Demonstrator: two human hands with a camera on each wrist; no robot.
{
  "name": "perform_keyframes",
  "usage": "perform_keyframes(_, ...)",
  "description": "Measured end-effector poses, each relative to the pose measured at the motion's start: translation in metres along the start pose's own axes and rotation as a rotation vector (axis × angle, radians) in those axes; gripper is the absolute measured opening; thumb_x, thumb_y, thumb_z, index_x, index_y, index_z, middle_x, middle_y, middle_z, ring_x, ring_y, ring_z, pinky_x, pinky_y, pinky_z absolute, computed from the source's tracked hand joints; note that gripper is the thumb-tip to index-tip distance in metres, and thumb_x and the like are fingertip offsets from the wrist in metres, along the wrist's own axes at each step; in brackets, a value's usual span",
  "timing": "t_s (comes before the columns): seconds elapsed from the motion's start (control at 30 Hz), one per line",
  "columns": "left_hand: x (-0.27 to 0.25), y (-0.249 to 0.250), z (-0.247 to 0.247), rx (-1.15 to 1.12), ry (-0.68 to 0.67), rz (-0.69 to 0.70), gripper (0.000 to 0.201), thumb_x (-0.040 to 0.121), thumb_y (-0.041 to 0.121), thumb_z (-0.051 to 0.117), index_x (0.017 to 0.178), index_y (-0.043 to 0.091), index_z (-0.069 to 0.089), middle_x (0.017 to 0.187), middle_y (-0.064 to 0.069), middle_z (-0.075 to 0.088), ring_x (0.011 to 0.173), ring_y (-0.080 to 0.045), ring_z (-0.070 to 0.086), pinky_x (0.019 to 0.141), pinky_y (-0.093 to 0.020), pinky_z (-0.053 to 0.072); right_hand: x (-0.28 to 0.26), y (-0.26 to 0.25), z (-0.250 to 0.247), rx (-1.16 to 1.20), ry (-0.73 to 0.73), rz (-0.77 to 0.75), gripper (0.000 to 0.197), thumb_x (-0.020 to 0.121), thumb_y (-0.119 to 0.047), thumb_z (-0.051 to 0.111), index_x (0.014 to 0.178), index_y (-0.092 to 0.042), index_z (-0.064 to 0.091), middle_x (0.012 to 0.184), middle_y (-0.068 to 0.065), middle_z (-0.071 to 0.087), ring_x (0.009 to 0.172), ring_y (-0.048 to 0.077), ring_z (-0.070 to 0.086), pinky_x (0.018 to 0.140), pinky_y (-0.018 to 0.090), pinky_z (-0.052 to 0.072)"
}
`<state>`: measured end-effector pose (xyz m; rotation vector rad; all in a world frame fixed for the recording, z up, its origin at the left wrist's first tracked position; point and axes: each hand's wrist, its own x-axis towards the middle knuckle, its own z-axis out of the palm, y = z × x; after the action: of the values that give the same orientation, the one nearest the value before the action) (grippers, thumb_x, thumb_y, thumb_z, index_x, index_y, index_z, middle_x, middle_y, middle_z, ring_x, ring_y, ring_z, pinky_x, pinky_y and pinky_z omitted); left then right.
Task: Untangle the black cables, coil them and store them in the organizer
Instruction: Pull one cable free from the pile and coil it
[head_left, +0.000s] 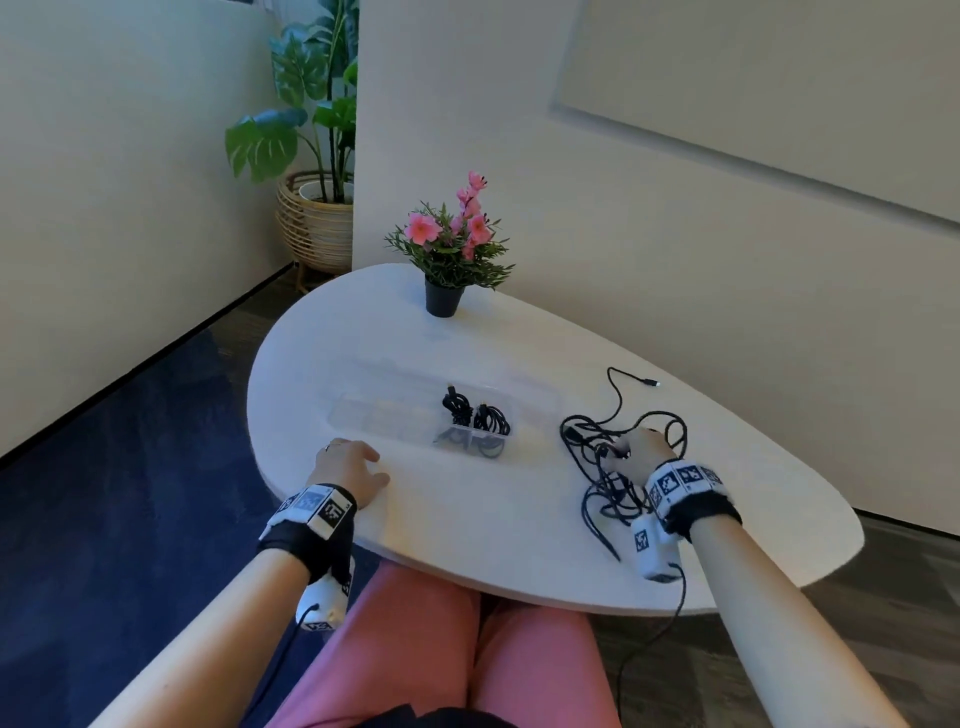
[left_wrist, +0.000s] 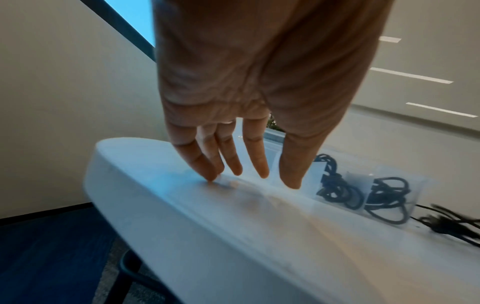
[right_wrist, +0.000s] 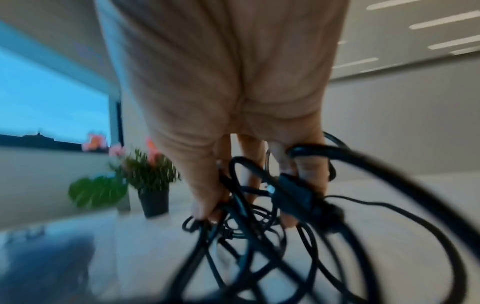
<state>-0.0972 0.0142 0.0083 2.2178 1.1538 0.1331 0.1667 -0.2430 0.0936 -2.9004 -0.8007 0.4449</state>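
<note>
A tangle of black cables (head_left: 613, 457) lies on the right part of the white table (head_left: 493, 519). My right hand (head_left: 636, 454) sits in the tangle, thumb and fingers pinching several strands (right_wrist: 223, 205); a black plug block (right_wrist: 296, 197) hangs by the fingers. A clear plastic organizer (head_left: 415, 410) stands mid-table, two coiled black cables (head_left: 475, 413) in its right compartments, also seen as coils (left_wrist: 363, 193) behind the clear wall. My left hand (head_left: 353, 467) rests open on the table by the organizer's near left corner, its fingertips (left_wrist: 213, 174) touching the surface.
A potted plant with pink flowers (head_left: 449, 249) stands at the table's far edge against the wall. One cable end with a small plug (head_left: 649, 383) trails toward the wall. A large plant in a wicker basket (head_left: 311, 218) stands on the floor beyond.
</note>
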Motion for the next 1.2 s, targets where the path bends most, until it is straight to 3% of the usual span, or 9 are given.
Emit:
perform_keyframes(0.1,-0.007,0.017,0.002,-0.026,-0.014,0.065,0.034,0.084,0.029,0.067,0.115,0.016,0.06,0.128,-0.009,0.051,0.116,-0.023,0.052,0.095,-0.031,0.044,-0.005,-0.005,-0.022,0.364,0.204,-0.055,0.022,0.09,-0.022,0.062,0.082,-0.002,0.069,0.076,0.007,0.059,0.072,0.019,0.052,0.063,0.025,0.038)
perform_keyframes(0.23,-0.021,0.052,0.003,-0.131,-0.009,0.215,0.028,0.086,0.028,0.065,0.111,0.015,0.064,0.121,-0.005,0.06,0.104,-0.019,0.061,0.093,-0.032,0.048,-0.008,-0.022,-0.048,0.706,0.412,-0.132,0.018,0.087,-0.023,0.064,0.079,-0.007,0.068,0.083,0.008,0.069,0.086,0.027,0.063,0.082,0.037,0.049)
perform_keyframes(0.4,-0.048,0.115,0.001,-0.181,0.058,0.538,0.037,0.097,0.037,0.044,0.12,0.011,0.058,0.12,-0.009,0.059,0.094,-0.016,0.056,0.081,-0.024,0.041,-0.031,-0.047,-0.057,0.981,0.221,-0.168,0.014,0.084,-0.026,0.07,0.082,-0.012,0.068,0.062,0.0,0.05,0.058,0.018,0.056,0.063,0.047,0.059)
perform_keyframes(0.5,-0.058,0.139,0.006,-0.297,-0.081,0.603,0.076,0.087,0.064,0.04,0.143,0.014,0.032,0.141,-0.006,0.042,0.12,-0.014,0.048,0.099,-0.031,0.041,-0.044,-0.058,-0.05,0.983,0.158,-0.273,0.01,0.081,-0.016,0.074,0.086,-0.008,0.07,0.077,0.004,0.06,0.066,0.02,0.062,0.061,0.042,0.06)
perform_keyframes(0.57,-0.065,0.149,0.011,-0.412,-0.149,0.626,0.088,0.08,0.068,0.049,0.147,0.018,0.021,0.14,0.0,0.039,0.123,-0.01,0.046,0.098,-0.032,0.045,-0.047,-0.061,-0.044,0.991,0.166,-0.325,0.009,0.077,-0.008,0.076,0.084,-0.01,0.071,0.079,0.003,0.055,0.066,0.019,0.061,0.061,0.039,0.06)
perform_keyframes(0.67,-0.065,0.16,0.008,-0.56,-0.065,0.602,0.055,0.088,0.041,0.061,0.134,0.017,0.044,0.111,0.007,0.059,0.093,-0.006,0.06,0.076,-0.019,0.05,-0.046,-0.058,-0.039,1.07,0.163,-0.373,0.016,0.077,-0.002,0.074,0.08,-0.017,0.073,0.077,0.006,0.045,0.068,0.018,0.061,0.068,0.043,0.06)
perform_keyframes(0.8,-0.045,0.155,-0.006,-0.677,0.11,0.462,0.02,0.09,0.016,0.06,0.108,0.015,0.069,0.088,-0.004,0.068,0.066,-0.01,0.06,0.072,-0.025,0.054,-0.045,-0.04,-0.042,1.138,0.156,-0.375,0.02,0.08,0.011,0.064,0.094,-0.003,0.07,0.071,0.0,0.044,0.061,0.013,0.057,0.062,0.026,0.059)
perform_keyframes(1.03,0.002,0.113,-0.043,-0.943,0.299,0.204,0.025,0.094,0.003,0.053,0.117,0.0,0.062,0.1,-0.018,0.064,0.07,-0.007,0.061,0.06,-0.012,0.055,-0.006,0.05,-0.056,1.047,0.547,-0.008,0.031,0.076,0.01,0.069,0.107,0.003,0.066,0.072,0.005,0.061,0.063,0.019,0.061,0.073,0.027,0.057)
perform_keyframes(1.2,-0.004,0.106,-0.062,-1.033,0.34,0.235,0.027,0.097,0.005,0.048,0.12,0.003,0.06,0.102,-0.012,0.062,0.077,-0.008,0.065,0.062,-0.015,0.056,-0.002,0.09,-0.052,0.606,0.363,0.091,0.046,0.084,-0.009,0.069,0.129,-0.01,0.057,0.12,0.007,0.062,0.103,0.025,0.064,0.091,0.029,0.047)
